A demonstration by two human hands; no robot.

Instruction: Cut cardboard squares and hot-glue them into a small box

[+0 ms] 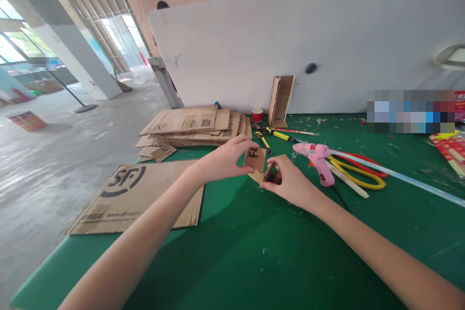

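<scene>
Daylight glares in windows (6, 48) at left — soft shadow darkens the green tabletop (232, 261) — edges stretch.

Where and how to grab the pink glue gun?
By the handle, probably, coming from the near side: on the pink glue gun it points toward the camera, while the nozzle faces left. The long glue stick juts out the back to the right, so that end looks awkward. The right hand is nearest.
</scene>
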